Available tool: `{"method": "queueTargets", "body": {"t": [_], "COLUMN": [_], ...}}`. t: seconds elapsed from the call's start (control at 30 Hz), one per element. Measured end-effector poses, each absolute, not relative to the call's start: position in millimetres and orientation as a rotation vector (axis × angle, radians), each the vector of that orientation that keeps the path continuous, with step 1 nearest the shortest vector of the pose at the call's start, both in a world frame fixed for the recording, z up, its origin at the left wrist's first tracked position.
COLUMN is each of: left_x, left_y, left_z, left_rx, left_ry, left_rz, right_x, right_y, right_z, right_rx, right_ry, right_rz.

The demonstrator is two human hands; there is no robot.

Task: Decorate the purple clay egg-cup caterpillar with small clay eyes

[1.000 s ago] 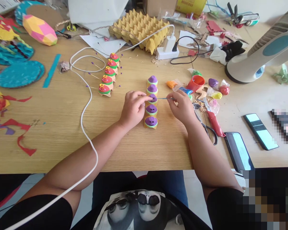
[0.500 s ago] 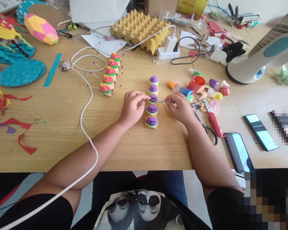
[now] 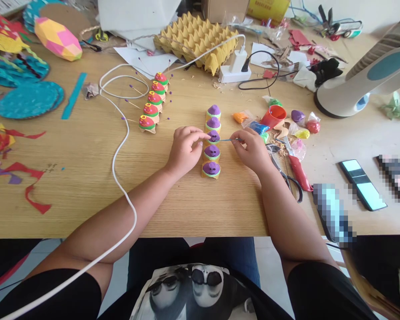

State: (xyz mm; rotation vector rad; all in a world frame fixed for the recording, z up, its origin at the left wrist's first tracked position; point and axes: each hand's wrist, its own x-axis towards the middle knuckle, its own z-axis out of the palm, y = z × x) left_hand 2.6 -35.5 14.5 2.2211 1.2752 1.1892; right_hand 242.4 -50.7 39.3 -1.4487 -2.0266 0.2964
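A strip of egg-carton cups stands in the middle of the table, its bumps topped with purple clay and edged in pale green. The nearer bumps carry small dark eyes and a mouth line. My left hand reaches in from the left, index finger stretched out against the middle bump and thumb apart from it. From the other side, my right hand pinches a thin blue stick, whose tip is at the middle bump's face. A second egg-carton strip, red and green with pins stuck in its sides, stands further left.
Clay packets, including a blue one, lie around a red cup at right. Scissors, a red-handled knife and phones are nearby. A white cable crosses my left arm. An egg tray and power strip stand behind.
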Motion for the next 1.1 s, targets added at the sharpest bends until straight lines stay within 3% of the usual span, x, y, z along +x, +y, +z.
{"method": "queueTargets", "body": {"t": [1.1], "left_x": [0.9], "left_y": [-33.4], "left_z": [18.6], "left_rx": [2.012], "left_ry": [1.354], "left_rz": [1.202], "right_x": [241.0], "right_y": [-52.8], "right_z": [39.7], "right_rx": [-1.416], "right_ry": [-2.051], "right_rz": [0.359]}}
